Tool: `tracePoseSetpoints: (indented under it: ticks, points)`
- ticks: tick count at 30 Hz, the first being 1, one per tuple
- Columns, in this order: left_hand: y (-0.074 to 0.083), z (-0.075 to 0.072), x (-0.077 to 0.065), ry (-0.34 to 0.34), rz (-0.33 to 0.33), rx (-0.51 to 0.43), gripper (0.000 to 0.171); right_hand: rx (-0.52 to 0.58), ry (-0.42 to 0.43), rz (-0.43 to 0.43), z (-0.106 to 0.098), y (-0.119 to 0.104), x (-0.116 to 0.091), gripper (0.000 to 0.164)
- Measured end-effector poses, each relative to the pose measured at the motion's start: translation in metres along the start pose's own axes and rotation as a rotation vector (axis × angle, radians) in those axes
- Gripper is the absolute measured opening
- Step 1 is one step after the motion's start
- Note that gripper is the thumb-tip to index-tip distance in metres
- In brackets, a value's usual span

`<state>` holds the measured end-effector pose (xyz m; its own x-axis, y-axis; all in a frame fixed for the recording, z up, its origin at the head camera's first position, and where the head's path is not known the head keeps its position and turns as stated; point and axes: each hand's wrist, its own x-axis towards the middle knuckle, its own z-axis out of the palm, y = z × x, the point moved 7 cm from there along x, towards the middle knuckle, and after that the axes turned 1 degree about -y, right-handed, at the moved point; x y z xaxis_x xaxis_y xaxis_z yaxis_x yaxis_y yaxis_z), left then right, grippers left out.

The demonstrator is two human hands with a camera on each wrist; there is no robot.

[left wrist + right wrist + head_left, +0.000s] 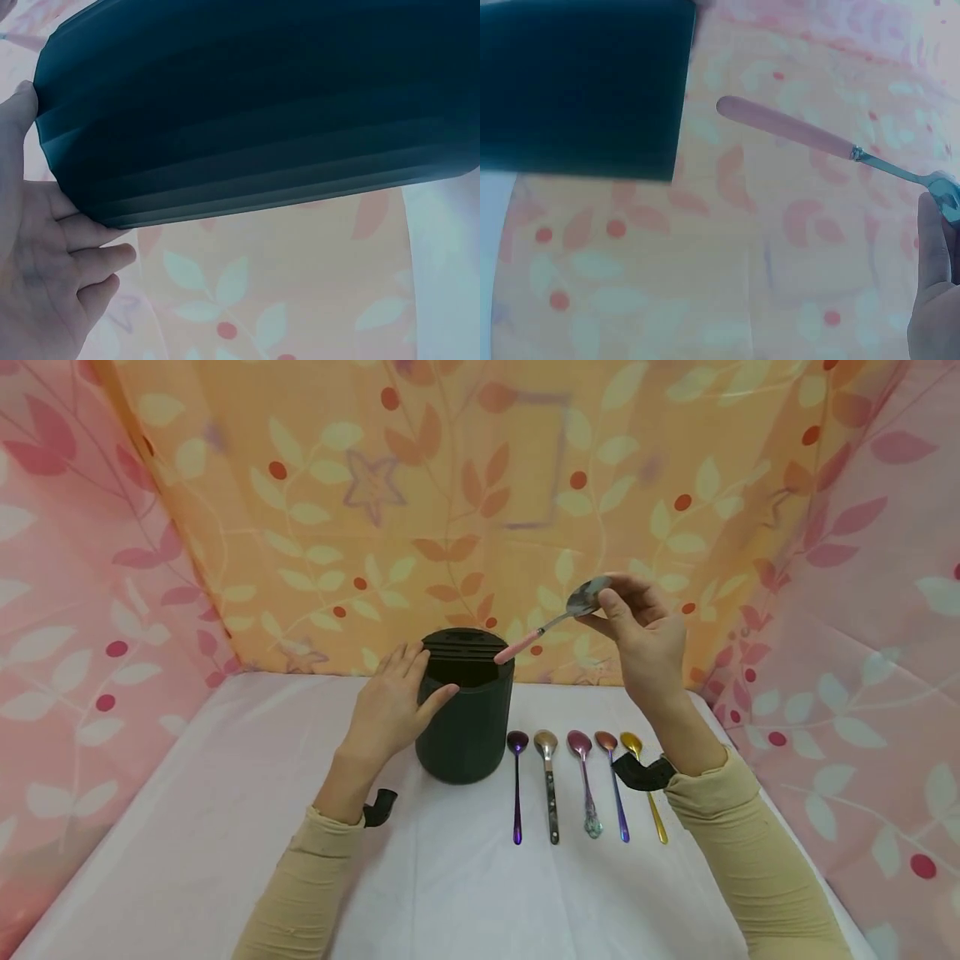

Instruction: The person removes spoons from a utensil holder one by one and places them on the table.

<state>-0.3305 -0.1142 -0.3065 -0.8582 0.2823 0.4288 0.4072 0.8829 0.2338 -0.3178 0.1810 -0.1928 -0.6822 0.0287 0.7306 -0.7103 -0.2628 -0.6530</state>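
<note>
My right hand pinches a spoon by its bowl, between thumb and fingers. The spoon has a pink handle, which slants down toward the dark green container, its end overlapping the right rim in the head view. In the right wrist view, the handle shows beside the container with a gap between them. That container is a ribbed, upright cylinder with a slotted part at the back of its top and a dark opening in front. With fingers extended, my left hand rests against its left rim, thumb along the front edge.
Right of the container, several spoons lie in a row on the white cloth: a purple one, one with a black speckled handle, a pink one, a copper-and-blue one, a gold one. Patterned fabric hangs behind.
</note>
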Motion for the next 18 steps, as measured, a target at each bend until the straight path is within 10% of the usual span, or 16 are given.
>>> tracePoseSetpoints:
  ticks: [18]
  points:
    - [0.001,-0.002,0.003,0.012,0.024,0.002,0.085,-0.072,0.181,0.135,-0.129,0.004,-0.037,0.025]
